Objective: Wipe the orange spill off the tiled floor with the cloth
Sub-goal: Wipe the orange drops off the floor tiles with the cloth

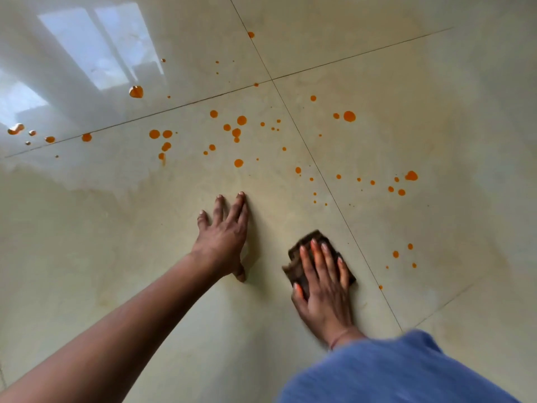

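From the head view, your right hand (322,274) lies flat on the dark brown cloth (308,239), fingers straight and pressing it to the tiled floor (116,228); nothing is pinched. Your left hand (225,237) is spread palm-down on bare tile just left of it, bracing you.

The cloth sits on the near side of the orange spill (241,120), on tile that looks free of drops. To do this stroke well, push the cloth away from you into the drops with the whole palm bearing down, so the liquid is lifted, not smeared. Work in overlapping passes, and turn the cloth to a fresh face once it looks loaded. Place the bracing hand on dry tile, out of the drops.

The spill is a scatter of round orange drops, big and small, across the middle and far floor, on both sides of the grout line (334,196). A few lie to the right, near the cloth. The far-left ones sit in a bright window reflection (96,48) and look raised and wet.
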`<state>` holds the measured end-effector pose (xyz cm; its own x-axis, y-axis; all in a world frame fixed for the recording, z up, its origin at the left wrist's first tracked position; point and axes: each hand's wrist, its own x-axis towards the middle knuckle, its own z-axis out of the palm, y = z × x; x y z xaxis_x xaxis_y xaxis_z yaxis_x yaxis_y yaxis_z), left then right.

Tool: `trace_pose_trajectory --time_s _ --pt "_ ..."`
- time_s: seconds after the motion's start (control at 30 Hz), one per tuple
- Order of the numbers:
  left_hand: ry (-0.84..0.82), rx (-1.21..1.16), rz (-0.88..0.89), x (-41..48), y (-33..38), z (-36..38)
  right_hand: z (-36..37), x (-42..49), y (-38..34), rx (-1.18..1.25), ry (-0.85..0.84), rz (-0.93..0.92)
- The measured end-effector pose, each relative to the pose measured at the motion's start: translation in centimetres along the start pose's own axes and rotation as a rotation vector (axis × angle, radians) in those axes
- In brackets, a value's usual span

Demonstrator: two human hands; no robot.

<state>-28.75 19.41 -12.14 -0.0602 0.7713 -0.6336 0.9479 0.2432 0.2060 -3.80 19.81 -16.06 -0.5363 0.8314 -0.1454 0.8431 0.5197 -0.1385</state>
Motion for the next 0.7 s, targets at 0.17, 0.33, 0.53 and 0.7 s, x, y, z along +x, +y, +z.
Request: trace_pose_trajectory --time_s 0.17,0.33,0.53,0.7 --pt "-0.056 -0.008 -0.039 0.3 1.1 -0.8 -1.1 6.2 -0.2 0.027 0.058 0.153" --pt "-0.061 0.031 -0.057 0.2 1.4 -1.0 -0.6 2.4 0.0 0.014 0.035 0.073" --pt "-0.028 0.071 -0.03 0.2 0.8 -0.6 -1.7 9.8 0.7 0.027 0.063 0.226" --pt "0.008 0.121 -0.019 -0.3 0.5 -0.7 -0.8 5.5 2.0 0.027 0.043 0.015"
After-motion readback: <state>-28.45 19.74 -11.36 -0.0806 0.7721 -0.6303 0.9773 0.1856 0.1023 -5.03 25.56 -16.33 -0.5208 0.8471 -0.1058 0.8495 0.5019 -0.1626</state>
